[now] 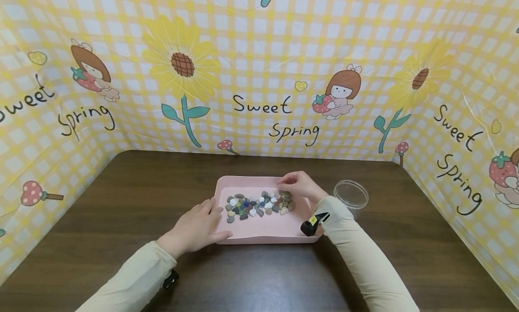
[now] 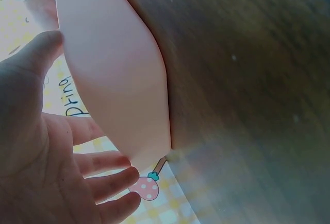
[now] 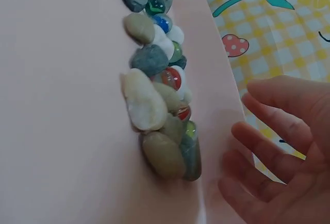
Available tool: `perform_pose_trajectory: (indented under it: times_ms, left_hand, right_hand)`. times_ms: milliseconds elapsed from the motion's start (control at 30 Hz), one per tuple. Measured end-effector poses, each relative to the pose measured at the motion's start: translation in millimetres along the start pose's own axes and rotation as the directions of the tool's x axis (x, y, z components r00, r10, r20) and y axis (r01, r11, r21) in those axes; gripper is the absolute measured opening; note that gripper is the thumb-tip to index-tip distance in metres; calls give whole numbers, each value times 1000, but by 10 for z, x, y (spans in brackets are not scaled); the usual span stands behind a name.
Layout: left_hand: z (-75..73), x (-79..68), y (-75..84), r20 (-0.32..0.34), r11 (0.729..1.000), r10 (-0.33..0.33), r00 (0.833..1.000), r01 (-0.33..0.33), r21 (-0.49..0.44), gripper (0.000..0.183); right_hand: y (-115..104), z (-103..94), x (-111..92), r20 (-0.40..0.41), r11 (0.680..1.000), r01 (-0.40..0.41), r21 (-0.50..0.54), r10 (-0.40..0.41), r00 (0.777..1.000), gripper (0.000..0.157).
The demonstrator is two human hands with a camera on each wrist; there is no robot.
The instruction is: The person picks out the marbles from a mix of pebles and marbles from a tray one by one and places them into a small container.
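A shallow pink tray (image 1: pixel 267 232) rests on the table, with a band of mixed stones and glass marbles (image 1: pixel 259 206) across its floor. My left hand (image 1: pixel 197 226) lies at the tray's left side, fingers spread along the outer wall and thumb at the front corner. In the left wrist view its thumb (image 2: pixel 49 44) touches the pink rim. Over the tray's far right part is my right hand (image 1: pixel 302 186), its loosely bent fingers (image 3: pixel 258 147) beside the back wall, holding nothing. Brown pebbles (image 3: pixel 163 154) lie close to those fingers at the band's right end.
A clear round plastic container (image 1: pixel 351 195) stands right of the tray, partly behind the right sleeve. Dark wooden table (image 1: pixel 162 181) surrounds the tray. A yellow checked cloth (image 1: pixel 259 69) encloses the back and both sides.
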State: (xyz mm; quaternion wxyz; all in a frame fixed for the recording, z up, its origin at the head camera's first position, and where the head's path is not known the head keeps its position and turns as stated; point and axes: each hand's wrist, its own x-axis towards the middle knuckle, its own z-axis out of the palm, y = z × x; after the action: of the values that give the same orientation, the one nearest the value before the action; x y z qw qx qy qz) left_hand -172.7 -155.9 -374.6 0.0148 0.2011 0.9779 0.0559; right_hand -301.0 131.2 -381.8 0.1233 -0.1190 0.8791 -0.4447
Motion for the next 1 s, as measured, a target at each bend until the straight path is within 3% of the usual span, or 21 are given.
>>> perform_pose_trajectory:
  times_ms: [367, 767, 1000]
  left_hand:
    - [0, -8, -1, -11, 1000, 9, 1000, -9, 4, 74]
    - [18, 4, -7, -8, 1000, -4, 1000, 4, -5, 73]
    - [22, 6, -9, -14, 1000, -3, 1000, 3, -3, 73]
  right_hand:
    - [48, 60, 18, 38, 977, 0, -213, 8, 999, 14]
    - [82, 73, 17, 88, 965, 60, -254, -38, 995, 11]
    - [111, 70, 28, 114, 942, 163, -295, -134, 984, 12]
